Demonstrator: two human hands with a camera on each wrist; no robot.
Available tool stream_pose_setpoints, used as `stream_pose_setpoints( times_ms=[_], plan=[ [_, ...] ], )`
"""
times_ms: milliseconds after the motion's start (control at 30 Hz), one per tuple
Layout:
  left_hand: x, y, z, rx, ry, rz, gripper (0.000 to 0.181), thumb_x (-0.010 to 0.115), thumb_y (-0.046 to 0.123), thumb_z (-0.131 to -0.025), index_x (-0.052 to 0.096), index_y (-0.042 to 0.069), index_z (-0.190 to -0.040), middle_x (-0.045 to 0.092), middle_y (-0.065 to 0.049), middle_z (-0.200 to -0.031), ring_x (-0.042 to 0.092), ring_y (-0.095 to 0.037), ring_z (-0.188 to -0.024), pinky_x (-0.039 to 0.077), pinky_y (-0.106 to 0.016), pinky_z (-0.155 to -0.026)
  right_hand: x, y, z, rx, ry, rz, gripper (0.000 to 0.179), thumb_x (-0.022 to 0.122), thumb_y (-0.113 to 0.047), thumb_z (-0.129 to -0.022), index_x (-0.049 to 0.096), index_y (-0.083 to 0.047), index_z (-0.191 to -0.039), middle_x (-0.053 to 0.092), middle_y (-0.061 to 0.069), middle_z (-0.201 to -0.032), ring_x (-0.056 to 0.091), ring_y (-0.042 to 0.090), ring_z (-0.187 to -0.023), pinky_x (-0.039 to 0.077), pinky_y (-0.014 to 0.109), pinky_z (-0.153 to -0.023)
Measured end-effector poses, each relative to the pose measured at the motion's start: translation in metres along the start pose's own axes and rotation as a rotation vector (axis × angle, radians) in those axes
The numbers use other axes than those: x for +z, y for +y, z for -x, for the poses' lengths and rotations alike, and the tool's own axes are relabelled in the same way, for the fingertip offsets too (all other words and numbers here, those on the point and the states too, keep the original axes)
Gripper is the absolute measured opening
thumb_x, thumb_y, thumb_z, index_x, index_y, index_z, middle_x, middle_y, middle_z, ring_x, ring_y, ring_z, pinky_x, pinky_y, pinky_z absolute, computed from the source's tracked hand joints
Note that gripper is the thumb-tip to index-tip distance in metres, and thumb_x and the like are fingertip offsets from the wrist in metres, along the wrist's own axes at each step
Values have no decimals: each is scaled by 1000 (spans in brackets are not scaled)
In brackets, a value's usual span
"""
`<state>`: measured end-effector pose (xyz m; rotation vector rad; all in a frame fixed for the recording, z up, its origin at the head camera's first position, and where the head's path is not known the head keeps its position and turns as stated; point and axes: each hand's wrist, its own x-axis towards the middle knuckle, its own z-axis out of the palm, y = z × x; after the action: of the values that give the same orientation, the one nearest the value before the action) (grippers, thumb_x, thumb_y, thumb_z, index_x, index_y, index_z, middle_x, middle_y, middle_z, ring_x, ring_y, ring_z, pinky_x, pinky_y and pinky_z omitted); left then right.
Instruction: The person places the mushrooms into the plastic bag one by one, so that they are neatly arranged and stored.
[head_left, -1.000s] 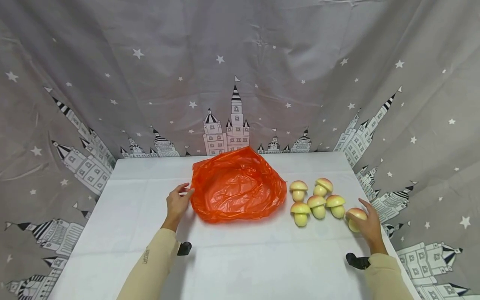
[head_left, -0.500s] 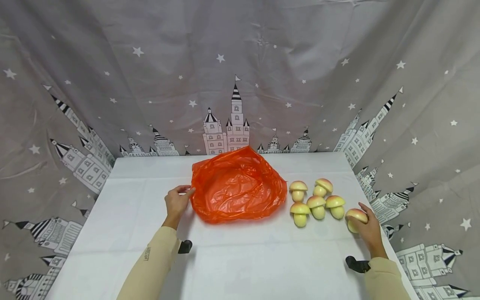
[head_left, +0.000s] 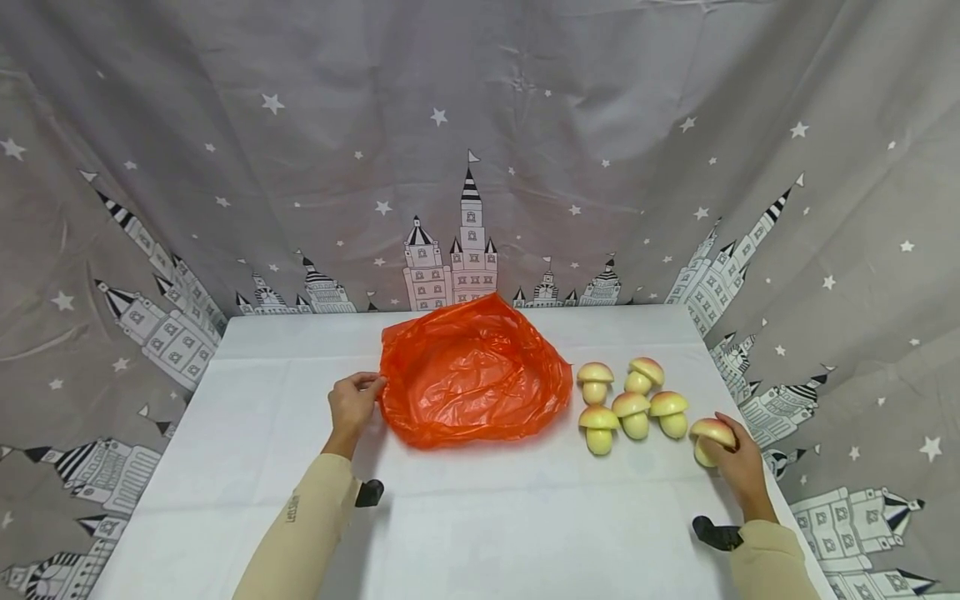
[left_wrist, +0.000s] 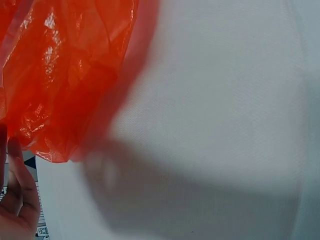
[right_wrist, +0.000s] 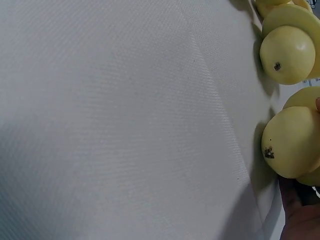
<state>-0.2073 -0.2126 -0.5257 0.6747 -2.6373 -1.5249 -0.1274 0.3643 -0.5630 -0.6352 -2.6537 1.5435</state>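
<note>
A red plastic bag (head_left: 476, 383) lies spread open at the middle back of the table. At its left rim my left hand (head_left: 352, 408) pinches the film between thumb and fingers; in the left wrist view the left hand's fingers (left_wrist: 27, 192) meet the bag's edge (left_wrist: 60, 100). On the far right, my right hand (head_left: 741, 467) grips a toy mushroom (head_left: 711, 440) with a yellow stem and a reddish-yellow cap. The right wrist view shows the underside of this mushroom's stem (right_wrist: 292, 142), with part of the hand below it. The mushroom appears to rest on the table.
Several more toy mushrooms (head_left: 633, 414) stand in a loose group between the bag and my right hand. A white cloth covers the table (head_left: 525, 517). Behind it hangs a grey curtain (head_left: 337, 108) printed with castles and stars.
My left hand's fingers have drawn together on the bag's rim. My right hand's fingers have closed in around the mushroom. The bag and the other mushrooms stay put.
</note>
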Motion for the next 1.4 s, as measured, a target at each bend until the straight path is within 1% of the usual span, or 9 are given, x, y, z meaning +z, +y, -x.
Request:
stream_pose_setpoints(
  times_ms=[100, 267, 433, 600, 667, 867, 967, 1133, 1400],
  plan=[
    [-1, 1, 0, -4, -5, 34, 30, 59, 23, -97, 66, 0, -114, 68, -19, -105, 62, -26, -91, 49, -17, -66, 0, 0, 1, 2, 10, -11, 60, 56, -8, -93, 32, 0, -147, 40, 25, -141, 40, 25, -115, 35, 18, -85],
    [-2, 1, -1, -46, -40, 78, 36, 60, 29, -97, 64, 2, -120, 66, -18, -110, 61, -26, -94, 51, -20, -74, 0, 1, 2, 19, 26, -32, 60, 58, -13, -95, 33, 0, -147, 42, 22, -140, 42, 19, -111, 36, 10, -79],
    [-3, 3, -1, -55, -63, 82, 39, 62, 29, -95, 63, 1, -123, 65, -20, -114, 61, -28, -97, 54, -26, -81, 1, 2, 3, 33, 63, -44, 59, 60, -15, -94, 36, -1, -146, 43, 20, -138, 43, 10, -103, 36, 8, -74],
    [-3, 4, -1, -48, -79, 88, 38, 60, 26, -96, 62, 0, -125, 63, -21, -117, 62, -30, -101, 54, -34, -89, 1, 2, 3, 24, 93, -47, 57, 63, -14, -93, 39, 0, -143, 45, 19, -133, 42, 3, -94, 37, 7, -70],
    [-3, 4, -1, -40, -77, 94, 38, 60, 25, -97, 62, -1, -125, 63, -22, -117, 63, -31, -101, 54, -34, -87, 1, 2, 3, 20, 99, -42, 57, 63, -14, -92, 40, 0, -143, 45, 19, -132, 42, 2, -93, 37, 7, -69],
    [-4, 4, -2, -46, -70, 94, 36, 61, 23, -96, 63, 0, -123, 64, -21, -115, 64, -27, -95, 56, -26, -80, -1, 1, 1, 10, 116, -34, 58, 65, -16, -91, 41, -1, -142, 47, 18, -131, 43, -1, -90, 39, 7, -68],
    [-4, 5, -2, -48, -60, 97, 34, 62, 23, -95, 64, 1, -122, 65, -21, -113, 64, -25, -93, 56, -25, -80, -2, -1, 0, 8, 128, -32, 58, 65, -16, -91, 42, -2, -142, 47, 16, -130, 43, -1, -90, 39, 7, -69],
    [-4, 6, -2, -52, -49, 102, 34, 63, 22, -95, 65, 1, -121, 66, -21, -111, 65, -26, -94, 55, -28, -83, -4, -7, 0, 13, 134, -37, 58, 65, -17, -91, 42, -2, -142, 47, 16, -131, 43, 0, -91, 39, 7, -69],
    [-3, 8, -1, -67, -74, 123, 37, 61, 23, -96, 62, -1, -124, 64, -22, -116, 64, -30, -100, 53, -34, -89, -7, -23, 1, 3, 158, -52, 57, 66, -17, -90, 44, -5, -142, 47, 13, -132, 44, 0, -93, 40, 7, -69]
  ],
)
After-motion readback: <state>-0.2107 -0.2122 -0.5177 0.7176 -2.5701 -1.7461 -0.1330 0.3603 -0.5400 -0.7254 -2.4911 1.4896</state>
